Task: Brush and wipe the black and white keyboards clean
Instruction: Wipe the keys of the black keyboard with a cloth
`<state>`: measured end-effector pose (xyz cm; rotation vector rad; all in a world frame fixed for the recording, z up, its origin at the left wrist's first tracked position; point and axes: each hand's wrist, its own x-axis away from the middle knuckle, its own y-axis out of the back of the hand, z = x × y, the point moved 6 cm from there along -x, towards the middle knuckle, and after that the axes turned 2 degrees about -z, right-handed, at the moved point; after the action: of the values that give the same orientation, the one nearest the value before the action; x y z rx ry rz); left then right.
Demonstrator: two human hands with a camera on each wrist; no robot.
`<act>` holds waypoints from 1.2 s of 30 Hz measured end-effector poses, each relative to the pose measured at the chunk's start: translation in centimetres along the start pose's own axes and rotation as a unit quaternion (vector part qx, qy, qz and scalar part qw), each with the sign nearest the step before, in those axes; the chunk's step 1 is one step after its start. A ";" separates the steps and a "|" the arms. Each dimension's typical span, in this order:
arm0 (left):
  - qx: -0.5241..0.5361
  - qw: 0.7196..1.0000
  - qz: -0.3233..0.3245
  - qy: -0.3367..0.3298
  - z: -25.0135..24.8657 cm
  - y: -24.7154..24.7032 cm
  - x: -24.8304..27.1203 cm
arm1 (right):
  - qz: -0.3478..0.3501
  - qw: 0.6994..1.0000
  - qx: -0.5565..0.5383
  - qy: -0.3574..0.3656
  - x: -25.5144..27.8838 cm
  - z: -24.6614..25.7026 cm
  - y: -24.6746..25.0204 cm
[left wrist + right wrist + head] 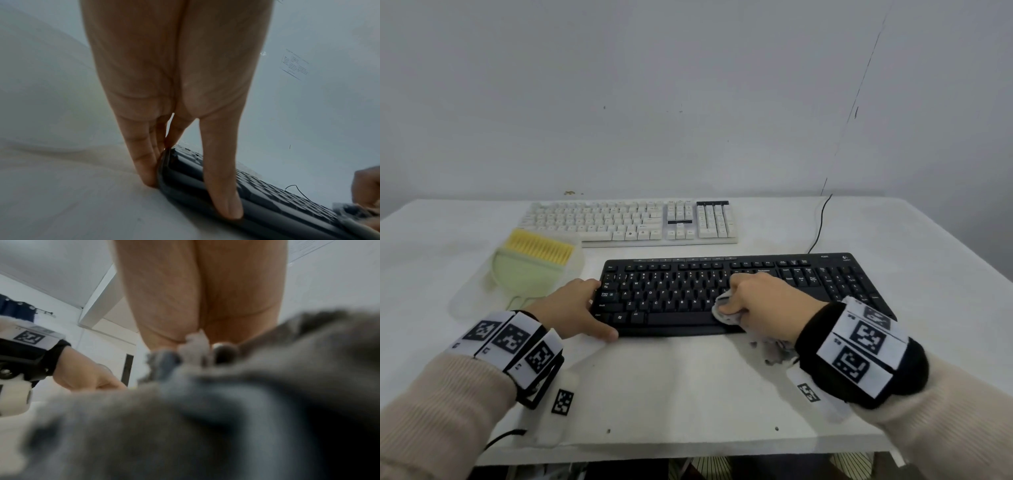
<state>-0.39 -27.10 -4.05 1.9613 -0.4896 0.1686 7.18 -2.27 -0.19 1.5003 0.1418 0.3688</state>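
While the right hand (760, 294) bunched a crumpled grey-and-white cloth (726, 310) against the middle keys of the flat black plastic keyboard (808, 274), its fingers curled round the fabric, the left hand (571, 308) steadied that keyboard at its left end, the fingers (141, 162) laid fairly straight along the end edge and the thumb stretched over the front lip, bracing rather than closing round anything. The black keyboard lay near the front of the white table (688, 394), slightly right of the middle, with a loose tail of the cloth trailing onto the surface below the right wrist. The cream-white keyboard (630, 221) sat well back, close to the rear edge and just clear of the black one, with nobody's hands on it. A pale green brush with yellow bristles (534, 263) rested in a translucent dustpan toward the left side of the surface, between the two keyboards and touching neither hand. From where I stood, I judged the job to be partway through: wiping was under way on the black keyboard, covering the letter keys but not yet the number pad at its right end. Whether the white keyboard had been brushed or wiped I could not tell; it looked as though its turn was left to come. A thin black cable (820, 222) ran off toward the back right.
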 end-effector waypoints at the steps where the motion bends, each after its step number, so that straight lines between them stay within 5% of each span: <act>1: 0.004 1.000 -0.002 -0.001 0.1 0.0 0.0 | 0.007 1.000 0.008 -0.004 0.3 -0.6 0.1; 11: 0.006 1.000 -0.003 -0.005 -0.3 0.0 0.1 | -0.035 0.998 -0.055 0.020 0.9 -0.4 0.4; 26: 0.031 0.999 -0.003 -0.013 -0.5 -0.1 0.1 | 0.001 0.993 0.043 -0.106 4.3 -8.4 0.9; 32: 0.036 0.999 -0.001 -0.013 -0.5 -0.1 0.1 | -0.061 0.994 -0.089 -0.031 4.1 -4.9 1.3; 36: 0.055 0.998 0.000 -0.009 -0.5 -0.2 0.2 | -0.049 0.997 -0.060 -0.019 3.3 -4.2 -0.1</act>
<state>-0.06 -26.59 -3.91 2.0711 -0.5005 0.1819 8.99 2.75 -0.18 1.3755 0.1596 0.2642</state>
